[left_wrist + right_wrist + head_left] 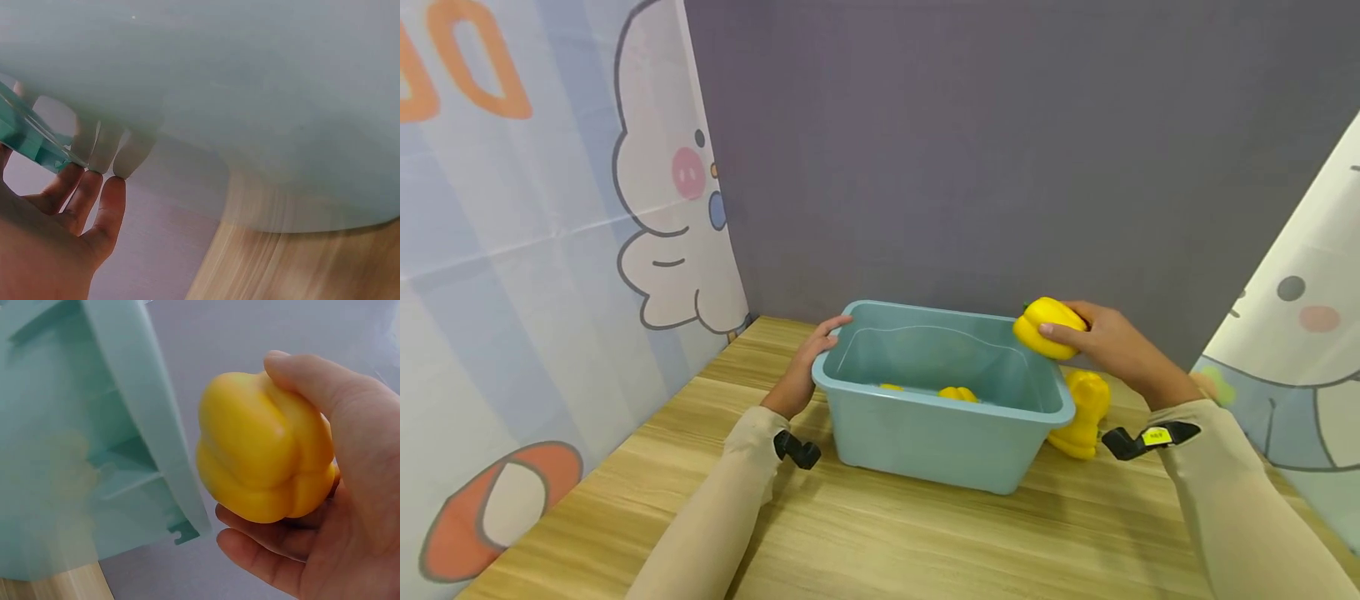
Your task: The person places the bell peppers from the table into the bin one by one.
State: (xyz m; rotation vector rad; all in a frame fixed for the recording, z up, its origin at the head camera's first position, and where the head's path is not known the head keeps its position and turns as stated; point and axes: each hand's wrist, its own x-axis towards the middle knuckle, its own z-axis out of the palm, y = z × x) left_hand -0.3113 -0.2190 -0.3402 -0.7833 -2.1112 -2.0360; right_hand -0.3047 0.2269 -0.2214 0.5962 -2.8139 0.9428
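A yellow bell pepper point(1047, 327) with a bit of green stem sits in my right hand point(1105, 337), thumb on one side and fingers on the other. It is held just above the right end of a blue-green plastic bin point(925, 442), outside the wall in the right wrist view. My left hand point(805, 367) holds the bin's left rim, with several fingertips point(112, 194) against the outer wall below the edge. Inside the bin, parts of yellow peppers point(957, 393) show above the near rim; the rest is hidden.
More yellow peppers point(1086, 400) lie on the wooden table point(880, 542) against the bin's right side, partly hidden by it. A grey wall point(1000, 150) stands behind the bin. Printed cartoon sheets point(565, 250) hang at left and right.
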